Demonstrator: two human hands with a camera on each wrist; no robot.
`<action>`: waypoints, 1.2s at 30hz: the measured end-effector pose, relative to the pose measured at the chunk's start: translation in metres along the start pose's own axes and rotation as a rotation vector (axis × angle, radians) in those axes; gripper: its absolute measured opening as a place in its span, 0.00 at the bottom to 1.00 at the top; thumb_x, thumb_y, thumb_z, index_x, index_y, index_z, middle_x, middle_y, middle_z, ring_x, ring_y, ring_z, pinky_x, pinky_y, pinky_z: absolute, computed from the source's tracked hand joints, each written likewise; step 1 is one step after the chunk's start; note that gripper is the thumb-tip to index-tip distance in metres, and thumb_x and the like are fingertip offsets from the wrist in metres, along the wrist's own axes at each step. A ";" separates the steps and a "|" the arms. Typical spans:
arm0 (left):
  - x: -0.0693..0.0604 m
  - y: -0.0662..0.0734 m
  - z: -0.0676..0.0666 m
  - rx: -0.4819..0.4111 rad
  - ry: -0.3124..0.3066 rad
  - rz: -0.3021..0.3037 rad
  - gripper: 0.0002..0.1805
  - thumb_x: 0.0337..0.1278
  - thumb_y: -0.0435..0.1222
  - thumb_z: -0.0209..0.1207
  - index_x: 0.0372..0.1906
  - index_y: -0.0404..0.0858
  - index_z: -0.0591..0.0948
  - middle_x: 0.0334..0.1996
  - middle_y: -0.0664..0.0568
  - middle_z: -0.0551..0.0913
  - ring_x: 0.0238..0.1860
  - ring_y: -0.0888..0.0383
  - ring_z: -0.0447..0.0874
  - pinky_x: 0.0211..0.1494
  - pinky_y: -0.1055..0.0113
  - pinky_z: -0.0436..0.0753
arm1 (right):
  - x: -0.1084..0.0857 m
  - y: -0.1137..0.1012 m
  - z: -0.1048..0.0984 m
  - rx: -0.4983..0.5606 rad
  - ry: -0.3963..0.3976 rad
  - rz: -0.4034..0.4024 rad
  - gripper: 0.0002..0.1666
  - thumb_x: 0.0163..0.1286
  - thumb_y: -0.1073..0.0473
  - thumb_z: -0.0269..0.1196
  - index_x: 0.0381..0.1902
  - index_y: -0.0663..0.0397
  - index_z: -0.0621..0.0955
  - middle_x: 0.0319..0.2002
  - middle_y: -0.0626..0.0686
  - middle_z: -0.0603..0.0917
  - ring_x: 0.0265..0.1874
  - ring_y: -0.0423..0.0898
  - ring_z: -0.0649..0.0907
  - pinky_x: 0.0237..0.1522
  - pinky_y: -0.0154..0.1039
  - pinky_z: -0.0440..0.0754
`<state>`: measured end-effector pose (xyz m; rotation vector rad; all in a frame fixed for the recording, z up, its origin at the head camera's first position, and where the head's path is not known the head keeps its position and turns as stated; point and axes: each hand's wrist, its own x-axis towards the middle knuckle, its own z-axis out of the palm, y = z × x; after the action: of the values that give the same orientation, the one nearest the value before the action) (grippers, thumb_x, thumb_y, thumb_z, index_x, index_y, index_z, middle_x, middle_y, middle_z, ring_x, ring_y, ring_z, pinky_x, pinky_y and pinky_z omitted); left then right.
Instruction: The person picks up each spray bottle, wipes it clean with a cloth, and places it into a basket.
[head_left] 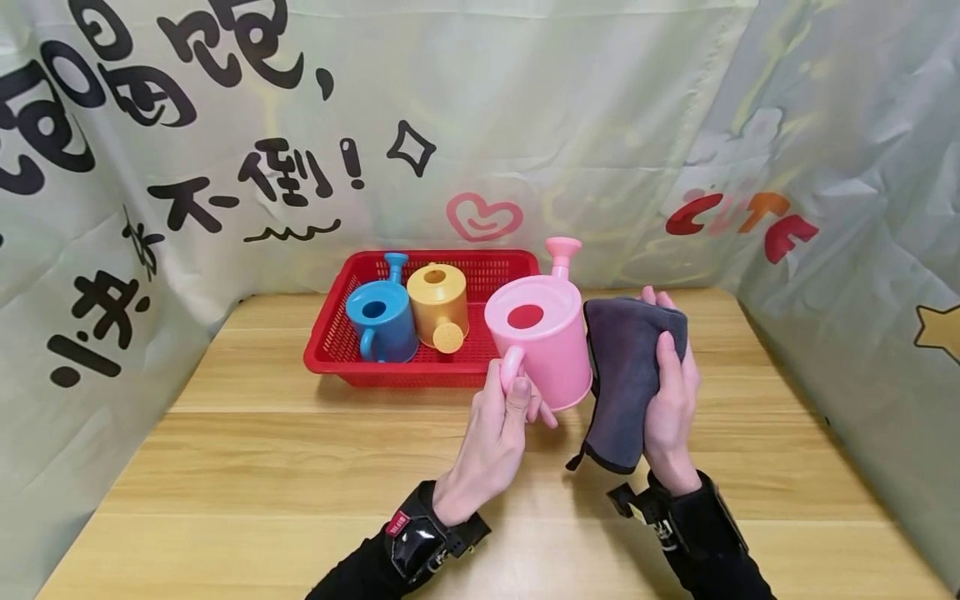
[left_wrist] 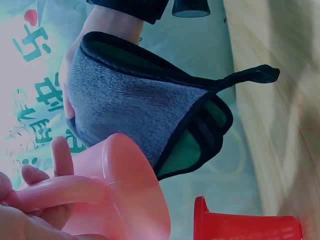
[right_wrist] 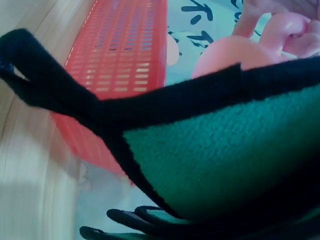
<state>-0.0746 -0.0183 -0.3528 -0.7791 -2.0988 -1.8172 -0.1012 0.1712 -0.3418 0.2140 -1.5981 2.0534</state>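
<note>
My left hand (head_left: 486,446) grips the handle of a pink watering can (head_left: 553,354), held up off the table in front of the basket's right end. The can's round top opening faces up, and its spout with a flared rose points away to the back. To its right, a folded dark grey cloth (head_left: 626,379) with black edging is held in my right hand (head_left: 672,408), thumb over its front and fingers behind. Green lining (right_wrist: 220,150) and a hanging loop (right_wrist: 45,70) show in the right wrist view. Cloth and can are very close; whether they touch I cannot tell.
A red plastic basket (head_left: 420,368) stands at the back of the wooden table (head_left: 300,483). Inside it sit a blue watering can (head_left: 393,321) and a yellow watering can (head_left: 438,300). Printed fabric (head_left: 600,125) encloses the table's back and sides.
</note>
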 end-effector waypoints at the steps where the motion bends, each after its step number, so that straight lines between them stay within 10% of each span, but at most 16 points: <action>1: 0.000 0.000 0.000 0.000 0.001 0.002 0.11 0.81 0.38 0.41 0.41 0.35 0.65 0.23 0.41 0.73 0.28 0.56 0.87 0.43 0.69 0.77 | 0.001 0.001 -0.001 -0.007 -0.001 0.005 0.29 0.82 0.53 0.46 0.75 0.57 0.64 0.75 0.55 0.69 0.76 0.42 0.67 0.72 0.27 0.64; 22: 0.001 -0.002 0.000 -0.027 -0.001 -0.008 0.12 0.81 0.39 0.39 0.42 0.33 0.65 0.24 0.42 0.74 0.30 0.50 0.87 0.39 0.69 0.81 | 0.028 0.005 -0.034 -0.053 0.019 0.164 0.30 0.82 0.52 0.47 0.77 0.56 0.62 0.77 0.56 0.64 0.78 0.43 0.64 0.71 0.25 0.64; 36: 0.004 -0.001 -0.004 -0.033 0.029 -0.032 0.12 0.81 0.39 0.40 0.41 0.34 0.66 0.25 0.41 0.74 0.31 0.51 0.87 0.38 0.64 0.80 | 0.043 -0.004 -0.063 -0.119 0.145 0.120 0.29 0.81 0.55 0.51 0.75 0.56 0.66 0.75 0.56 0.68 0.75 0.42 0.68 0.70 0.24 0.65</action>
<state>-0.0788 -0.0211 -0.3511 -0.7272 -2.0796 -1.8731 -0.1239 0.2436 -0.3384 -0.0735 -1.6715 2.0033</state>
